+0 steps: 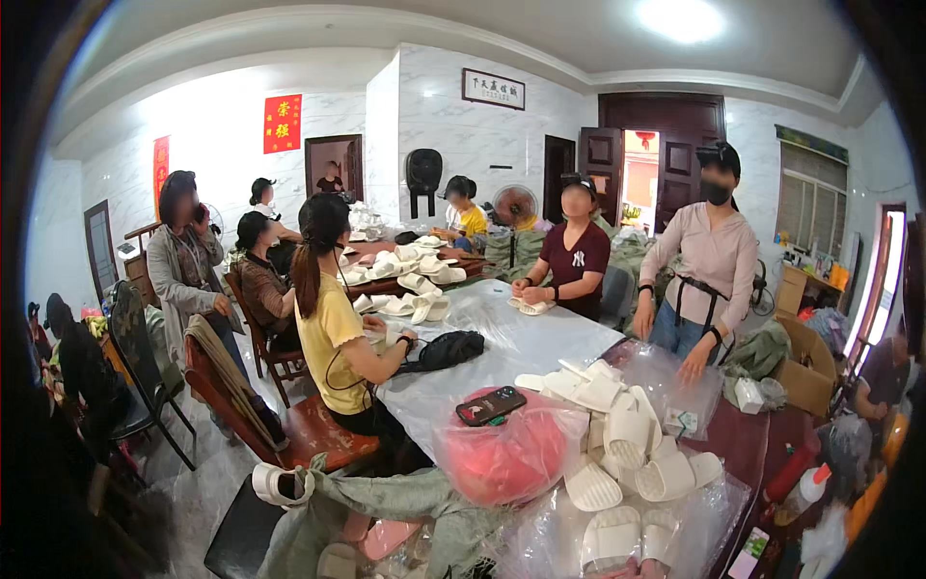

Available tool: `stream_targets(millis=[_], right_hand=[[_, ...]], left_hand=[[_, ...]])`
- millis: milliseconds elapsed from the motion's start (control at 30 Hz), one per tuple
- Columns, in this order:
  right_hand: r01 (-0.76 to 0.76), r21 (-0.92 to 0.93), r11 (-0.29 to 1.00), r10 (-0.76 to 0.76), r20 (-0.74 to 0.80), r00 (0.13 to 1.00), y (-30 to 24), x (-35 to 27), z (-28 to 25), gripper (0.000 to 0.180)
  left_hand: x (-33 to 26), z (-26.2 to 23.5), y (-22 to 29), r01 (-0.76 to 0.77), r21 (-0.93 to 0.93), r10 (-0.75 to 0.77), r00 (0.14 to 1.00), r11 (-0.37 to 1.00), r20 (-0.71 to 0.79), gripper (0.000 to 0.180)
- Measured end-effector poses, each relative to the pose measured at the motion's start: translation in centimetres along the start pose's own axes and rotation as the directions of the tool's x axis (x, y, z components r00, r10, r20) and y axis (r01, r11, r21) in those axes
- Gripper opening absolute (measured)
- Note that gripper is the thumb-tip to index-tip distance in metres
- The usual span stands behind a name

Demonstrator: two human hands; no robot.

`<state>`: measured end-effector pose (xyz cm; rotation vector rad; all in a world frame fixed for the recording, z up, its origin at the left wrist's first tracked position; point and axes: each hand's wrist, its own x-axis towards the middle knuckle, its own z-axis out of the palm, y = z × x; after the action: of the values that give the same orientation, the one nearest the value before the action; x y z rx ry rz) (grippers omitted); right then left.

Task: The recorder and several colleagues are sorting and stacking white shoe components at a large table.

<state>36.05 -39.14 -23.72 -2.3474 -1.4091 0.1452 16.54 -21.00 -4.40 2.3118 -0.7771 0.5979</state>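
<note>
At the lower edge, small patches of skin tone show where my left hand and my right hand reach the nearest cream slippers. Both hands are almost wholly cut off, so I cannot tell how the fingers are set. These slippers lie side by side on clear plastic, toes pointing away from me. Just beyond them, a loose heap of cream slippers spreads over the table. Left of the heap sits a pink bundle in clear plastic, with a dark phone on top.
Below left, a grey-green sack holds pink and pale slippers. Across the plastic-covered table are a person in yellow, one in maroon handling slippers, and one standing in pink. More slippers lie farther back. A red chair stands left.
</note>
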Motion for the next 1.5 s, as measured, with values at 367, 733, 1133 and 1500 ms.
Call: stream_targets(millis=[367, 733, 1133, 1500], right_hand=[[-0.202, -0.190, 0.961, 0.171, -0.165, 0.971, -1.5, -6.1, 3.7, 0.030], [-0.228, 0.076, 0.971, 0.235, -0.494, 0.837, -12.7, 1.4, -12.6, 0.032], [-0.152, 0.445, 0.883, 0.402, -0.546, 0.735, -17.6, 4.6, -16.4, 0.033], [-0.080, 0.452, 0.888, 0.375, -0.614, 0.694, -14.0, 7.4, -12.9, 0.028]], left_hand=[[2.8, -0.8, 3.1, -0.189, -0.249, 0.201, 0.979, 0.950, 0.021, 0.041], [4.9, -3.6, 4.1, -0.247, -0.067, 0.252, 0.965, 0.967, 0.079, 0.062], [-1.5, -0.2, -0.7, 0.308, -0.919, -0.825, 0.565, 0.246, -0.032, 0.080], [-1.2, -0.2, 0.3, 0.427, -0.895, -0.718, 0.584, -0.125, 0.379, 0.063]])
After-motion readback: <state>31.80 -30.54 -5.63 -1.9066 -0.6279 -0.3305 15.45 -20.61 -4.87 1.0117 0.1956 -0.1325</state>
